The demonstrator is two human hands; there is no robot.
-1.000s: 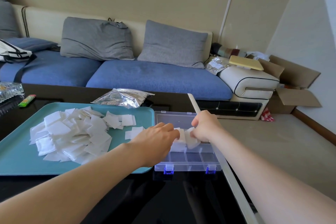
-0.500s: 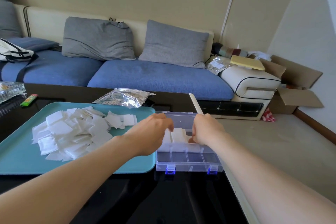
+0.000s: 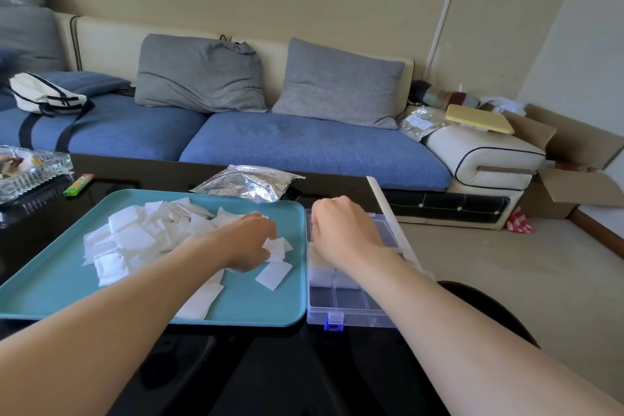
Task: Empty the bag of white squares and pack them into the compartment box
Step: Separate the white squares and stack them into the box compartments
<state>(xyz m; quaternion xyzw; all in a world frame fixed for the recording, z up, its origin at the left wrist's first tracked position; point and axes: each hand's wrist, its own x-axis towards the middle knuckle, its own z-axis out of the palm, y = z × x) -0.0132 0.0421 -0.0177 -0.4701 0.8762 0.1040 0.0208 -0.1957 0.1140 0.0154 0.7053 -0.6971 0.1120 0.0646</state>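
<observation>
The left hand (image 3: pixel 248 241) was lowered, palm down, onto the teal tray (image 3: pixel 50 294), with its fingertips on the near edge of the loose white squares (image 3: pixel 135 240). The fingers bent downward among the squares; whether they pinched one could not be determined, since the back of the hand covered the contact. Most of the pile lay to the outer side of this hand. One single square (image 3: pixel 274 275) lay just beside the thumb, and another (image 3: pixel 199 300) lay partly under the forearm. The silver foil bag (image 3: pixel 248 182) lay flat on the black table (image 3: pixel 270 365) beyond the left hand's fingertips, past the far rim of the tray and apart from both hands. The right hand (image 3: pixel 341 230) was positioned over the clear compartment box (image 3: pixel 351 311), knuckles up and fingers curled down at the box's far left portion. Whether it held anything could not be determined. A packed stack of white squares (image 3: pixel 326 275) filled a compartment directly beneath the right wrist. The compartments nearer the person, toward the forearm, showed no squares. The box stood with its side against the tray, its blue latch (image 3: pixel 333 322) facing the person. A green and yellow lighter (image 3: pixel 79 184) and a glass dish (image 3: pixel 30 169) stood well to the outer side of the left hand.
</observation>
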